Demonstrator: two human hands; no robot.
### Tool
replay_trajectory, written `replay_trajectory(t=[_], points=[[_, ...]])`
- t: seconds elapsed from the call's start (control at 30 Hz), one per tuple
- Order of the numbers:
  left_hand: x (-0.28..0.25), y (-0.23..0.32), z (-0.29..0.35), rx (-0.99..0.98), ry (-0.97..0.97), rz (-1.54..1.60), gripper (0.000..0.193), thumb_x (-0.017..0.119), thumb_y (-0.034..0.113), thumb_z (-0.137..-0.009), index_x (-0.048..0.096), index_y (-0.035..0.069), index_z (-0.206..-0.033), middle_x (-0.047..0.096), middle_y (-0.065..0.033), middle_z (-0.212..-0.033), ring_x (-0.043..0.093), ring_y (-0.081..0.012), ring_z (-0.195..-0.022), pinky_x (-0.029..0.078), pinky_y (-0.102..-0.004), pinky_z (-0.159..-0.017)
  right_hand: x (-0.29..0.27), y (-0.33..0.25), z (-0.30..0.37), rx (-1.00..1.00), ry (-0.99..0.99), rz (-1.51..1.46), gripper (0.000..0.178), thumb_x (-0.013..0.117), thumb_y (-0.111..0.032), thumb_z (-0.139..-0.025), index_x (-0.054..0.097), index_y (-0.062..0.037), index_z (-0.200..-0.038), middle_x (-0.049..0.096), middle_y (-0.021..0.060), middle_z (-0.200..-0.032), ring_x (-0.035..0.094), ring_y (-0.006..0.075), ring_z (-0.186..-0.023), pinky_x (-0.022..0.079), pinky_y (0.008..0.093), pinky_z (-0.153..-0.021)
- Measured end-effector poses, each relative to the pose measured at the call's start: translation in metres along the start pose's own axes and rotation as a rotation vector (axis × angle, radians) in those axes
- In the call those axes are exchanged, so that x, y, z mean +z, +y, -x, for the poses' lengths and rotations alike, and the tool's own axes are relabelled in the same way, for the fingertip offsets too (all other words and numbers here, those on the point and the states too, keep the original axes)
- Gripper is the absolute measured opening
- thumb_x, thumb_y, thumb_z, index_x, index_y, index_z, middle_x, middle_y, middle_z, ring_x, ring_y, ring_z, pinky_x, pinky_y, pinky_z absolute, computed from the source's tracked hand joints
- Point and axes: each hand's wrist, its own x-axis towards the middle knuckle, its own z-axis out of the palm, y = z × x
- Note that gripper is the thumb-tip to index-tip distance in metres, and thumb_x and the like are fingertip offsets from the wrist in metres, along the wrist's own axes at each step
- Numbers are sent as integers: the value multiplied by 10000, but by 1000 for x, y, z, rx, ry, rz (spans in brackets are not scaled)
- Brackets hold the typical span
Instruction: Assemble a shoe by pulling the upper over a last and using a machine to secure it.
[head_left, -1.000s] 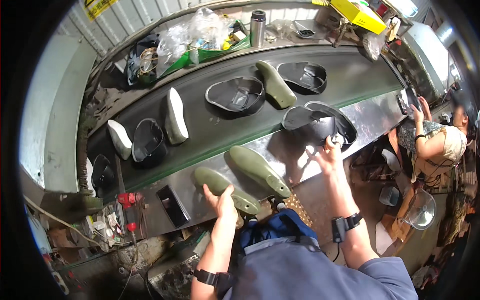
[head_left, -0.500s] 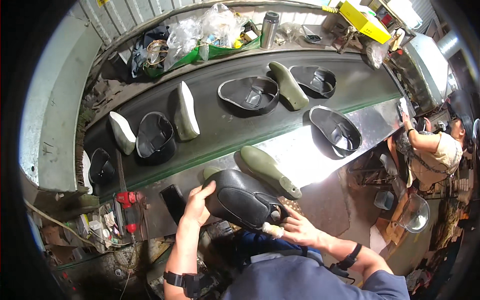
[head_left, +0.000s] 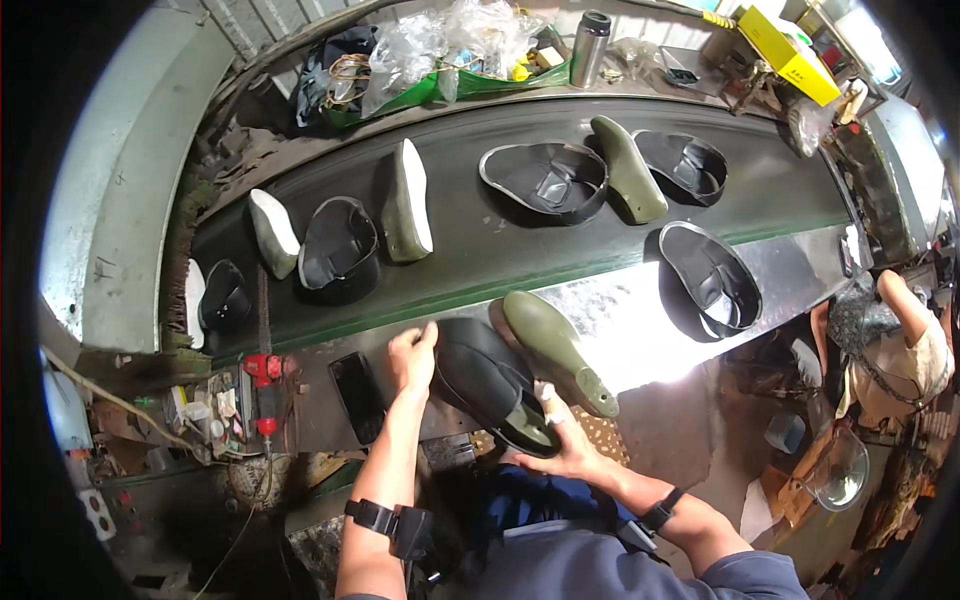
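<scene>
My left hand [head_left: 412, 358] is closed at the toe end of a black shoe upper [head_left: 485, 365], its fingertips against the upper's left side. Inside the heel opening shows a green shoe last [head_left: 532, 425]. My right hand [head_left: 572, 440] wraps round the heel end, thumb on top and fingers partly hidden underneath; something whitish covers part of the thumb. Just right of the upper, a second green last [head_left: 560, 350] lies on the bench's metal edge. A black phone [head_left: 357, 397] lies left of my left hand.
On the dark belt [head_left: 450, 245] stand several black uppers [head_left: 545, 182] and lasts, some green [head_left: 630, 170], some white-soled [head_left: 408, 200]. A red power tool [head_left: 265, 395] hangs at the left. Behind stand a steel flask [head_left: 590, 50] and a yellow box [head_left: 790, 55]. Another person [head_left: 890, 350] is at the right.
The upper has turned in my hands, and a green last now shows inside its heel opening. My right hand has shifted to its right side. The other person's hand has left the bench edge.
</scene>
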Motion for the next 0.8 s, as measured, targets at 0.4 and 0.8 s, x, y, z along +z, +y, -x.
replay_trajectory(t=[0.4,0.8], points=[[33,20,68,-8,230,30,582,812,483,-746,630,32,-1065,703,-192,-1027,682,-358,-977,522,-464,-863,-18,13,29,29,-121,-97,922,867,-174,-744,353,51,-1476,433,285,-1459,426,449,-1368,360,469,-1139],[-21,100,124,247,-88,509,361,533,293,-1040,569,45,-779,532,11,-700,478,-74,-629,370,-232,-588,-98,-30,34,77,-8,-224,616,742,16,-804,488,30,-1365,581,242,-1319,547,402,-1269,426,451,-1091]])
